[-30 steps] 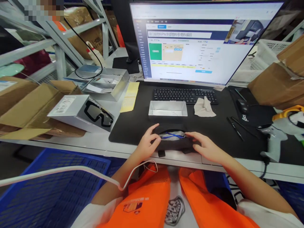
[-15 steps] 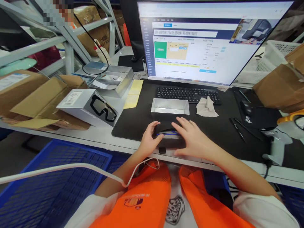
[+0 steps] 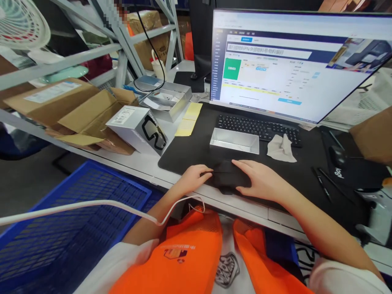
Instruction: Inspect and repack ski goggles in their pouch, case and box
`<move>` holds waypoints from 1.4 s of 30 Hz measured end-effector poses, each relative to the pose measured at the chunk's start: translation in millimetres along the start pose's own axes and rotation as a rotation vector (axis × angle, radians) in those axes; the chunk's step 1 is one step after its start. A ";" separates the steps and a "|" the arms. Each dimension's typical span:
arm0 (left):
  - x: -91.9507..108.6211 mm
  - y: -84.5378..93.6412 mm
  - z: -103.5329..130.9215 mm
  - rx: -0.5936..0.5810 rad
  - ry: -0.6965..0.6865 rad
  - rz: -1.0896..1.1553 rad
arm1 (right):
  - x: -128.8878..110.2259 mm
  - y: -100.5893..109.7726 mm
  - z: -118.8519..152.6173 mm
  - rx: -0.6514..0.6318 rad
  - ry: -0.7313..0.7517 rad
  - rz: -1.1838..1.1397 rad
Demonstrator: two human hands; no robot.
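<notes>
A black case [image 3: 229, 178] lies near the front edge of the black desk mat, its top closed over. My left hand [image 3: 195, 179] grips its left end, with the fingertips and thumb pinching the edge. At the right end, my right hand [image 3: 263, 179] spans the case between thumb and fingers. What is inside the case is hidden. Just behind it sits an open silver box tray [image 3: 212, 143]. Beside that tray lies a crumpled pale cloth [image 3: 281, 148].
A goggles box [image 3: 134, 130] and open cardboard cartons [image 3: 88, 116] stand at the left. Behind are a keyboard [image 3: 260, 127] and monitor [image 3: 275, 73]. A scanner [image 3: 379, 220] is at the right. A white cable [image 3: 107, 203] crosses in front, above a blue crate [image 3: 92, 179].
The black case was open with something blue showing inside; now its top is closed. My hands have come down onto its ends. The view has turned left.
</notes>
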State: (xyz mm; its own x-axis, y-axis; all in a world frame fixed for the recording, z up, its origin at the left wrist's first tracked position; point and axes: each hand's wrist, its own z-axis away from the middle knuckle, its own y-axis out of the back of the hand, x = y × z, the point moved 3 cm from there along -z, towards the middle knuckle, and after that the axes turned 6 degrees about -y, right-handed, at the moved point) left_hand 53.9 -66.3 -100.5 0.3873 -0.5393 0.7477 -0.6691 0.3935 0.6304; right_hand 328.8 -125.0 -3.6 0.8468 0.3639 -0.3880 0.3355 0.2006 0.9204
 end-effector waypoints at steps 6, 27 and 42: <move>12.1 -3.0 -17.5 0.090 -0.080 -0.085 | 12.7 -3.8 5.5 0.036 -0.042 0.006; 82.2 -21.2 -80.9 -0.083 -0.285 -0.083 | 1.3 -31.1 -19.8 0.109 -0.228 -0.023; 37.9 -25.0 -72.1 -0.322 -0.266 -0.238 | 55.3 -10.5 34.3 0.486 -0.450 -0.357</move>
State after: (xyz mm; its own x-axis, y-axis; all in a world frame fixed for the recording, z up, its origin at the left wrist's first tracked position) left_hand 131.1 -42.8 -72.9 0.3019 -0.7978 0.5220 -0.3345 0.4241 0.8416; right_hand 386.3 -138.2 -33.1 0.7040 -0.0755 -0.7062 0.6778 -0.2256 0.6998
